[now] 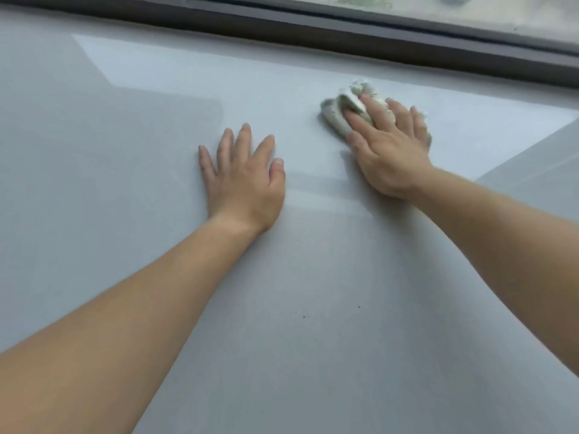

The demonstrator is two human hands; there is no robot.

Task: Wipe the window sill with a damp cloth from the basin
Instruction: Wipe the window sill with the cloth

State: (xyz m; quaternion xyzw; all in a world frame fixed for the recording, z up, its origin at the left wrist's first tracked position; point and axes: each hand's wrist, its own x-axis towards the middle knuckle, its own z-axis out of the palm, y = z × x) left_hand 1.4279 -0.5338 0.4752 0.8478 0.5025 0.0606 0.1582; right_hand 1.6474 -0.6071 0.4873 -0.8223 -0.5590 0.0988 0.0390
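Observation:
A wide pale grey window sill [141, 126] fills most of the view. A crumpled whitish damp cloth [340, 109] lies on it at the centre right. My right hand [388, 148] presses flat on the cloth with straight, spread fingers, covering its near half. To the left of it, my left hand [242, 180] rests palm down on the bare sill, fingers spread, holding nothing. A faint wet streak [316, 186] shows on the sill between the two hands. The basin is not in view.
A dark window frame [313, 36] runs along the sill's far edge, with glass [438, 14] beyond it. At the right the sill ends at a slanted edge [526, 145], with a lower grey surface past it. Two tiny dark specks [303, 316] lie near me.

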